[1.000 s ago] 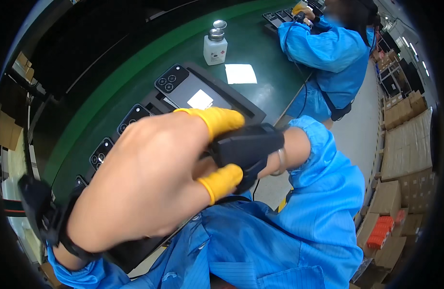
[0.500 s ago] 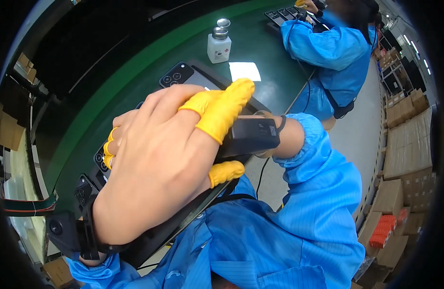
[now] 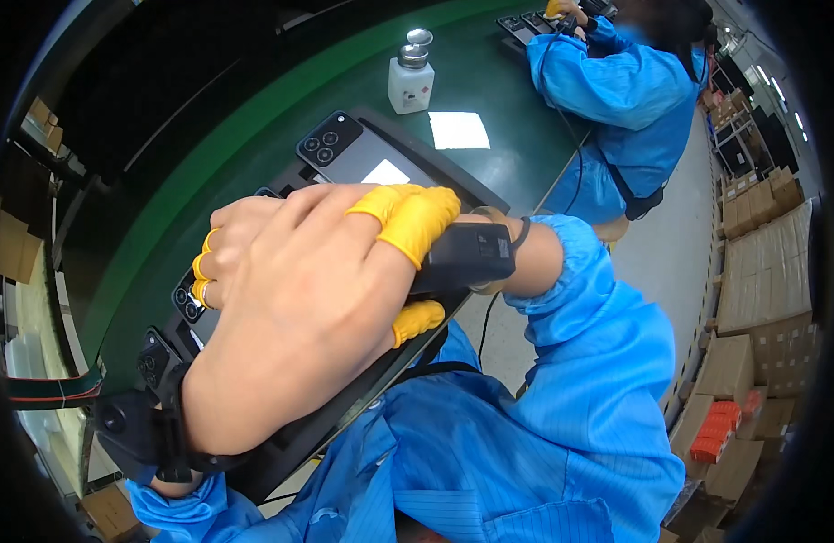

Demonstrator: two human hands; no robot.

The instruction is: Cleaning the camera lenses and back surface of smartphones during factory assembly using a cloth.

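My left hand (image 3: 299,299) is back-up across the middle, over my right hand. Yellow finger cots cover its thumb and two fingers, which bend around the end of a black wrist-worn box (image 3: 471,253) on my right wrist. Most of my right hand (image 3: 220,281) is hidden beneath the left; several fingers with yellow cots show at the left, close to a dark phone (image 3: 188,303). Their tips and any hold are out of sight. Beyond the hands lies a dark grey phone (image 3: 331,140) with a white label (image 3: 386,173). Another phone (image 3: 154,357) rests near my left wrist.
A white pump bottle (image 3: 410,86) with its metal lid raised stands on the green table (image 3: 281,100), beside a white sheet (image 3: 460,130). At the far right a person in blue (image 3: 630,109) works near more phones (image 3: 514,29). Cardboard boxes (image 3: 734,366) line the right side.
The yellow-covered fingers of my left hand have gone from stretched out to bent, and its thumb has drawn in. More of the far phone and its white label now shows.
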